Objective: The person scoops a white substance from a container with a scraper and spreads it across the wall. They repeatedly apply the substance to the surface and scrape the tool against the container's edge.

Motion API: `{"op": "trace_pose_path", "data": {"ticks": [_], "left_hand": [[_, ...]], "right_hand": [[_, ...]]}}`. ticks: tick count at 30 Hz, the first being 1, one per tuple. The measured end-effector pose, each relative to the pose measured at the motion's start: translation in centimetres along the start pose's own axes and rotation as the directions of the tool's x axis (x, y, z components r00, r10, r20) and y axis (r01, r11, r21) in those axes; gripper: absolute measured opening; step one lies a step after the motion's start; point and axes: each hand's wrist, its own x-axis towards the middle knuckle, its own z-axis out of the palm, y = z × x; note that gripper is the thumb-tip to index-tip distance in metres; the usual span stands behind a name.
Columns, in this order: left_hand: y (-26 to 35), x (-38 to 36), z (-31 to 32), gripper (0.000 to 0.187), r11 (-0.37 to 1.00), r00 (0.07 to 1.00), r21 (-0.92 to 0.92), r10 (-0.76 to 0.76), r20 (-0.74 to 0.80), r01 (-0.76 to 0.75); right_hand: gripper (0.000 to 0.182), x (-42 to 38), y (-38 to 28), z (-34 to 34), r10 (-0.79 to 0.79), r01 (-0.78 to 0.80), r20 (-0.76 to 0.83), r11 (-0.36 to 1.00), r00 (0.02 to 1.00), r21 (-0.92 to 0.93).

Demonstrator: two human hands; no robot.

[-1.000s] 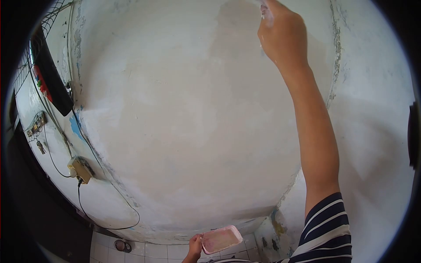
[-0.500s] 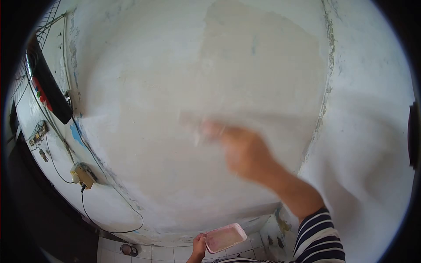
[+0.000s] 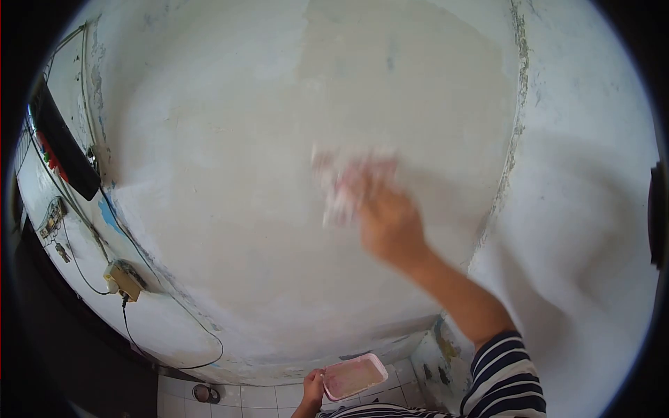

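The wall [image 3: 244, 230] looks matt, its edges rough and flaking; the tray [image 3: 354, 377] seems plastic.

We read no text, label, brand, number or sign.
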Motion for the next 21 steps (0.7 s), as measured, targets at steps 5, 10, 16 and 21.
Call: {"op": "trace_pose_path", "data": {"ticks": [5,10,16,21], "left_hand": [[1.4,-0.2,1.2,0.024,0.998,0.999,0.046,0.038,0.012,-0.038],[0.6,-0.1,0.6,0.025,0.998,0.997,0.019,0.053,0.064,-0.055],[0.8,-0.2,0.7,0.024,0.999,1.0,0.028,0.023,0.016,-0.023],[0.7,0.3,0.3,0.024,0.999,0.999,0.034,0.033,0.012,-0.033]], "right_hand": [[0.053,-4.1,-2.3,-1.7,0.07,-0.127,0.146,0.894,0.987,0.43],[0.048,9.8,8.4,-7.8,0.256,-0.205,-0.165,0.941,0.953,0.27],[0.051,9.7,14.7,-3.6,0.015,-0.052,-0.288,0.991,0.958,-0.12],[0.045,-5.1,2.1,0.0,0.047,-0.047,0.001,0.999,0.999,-0.02]]}}
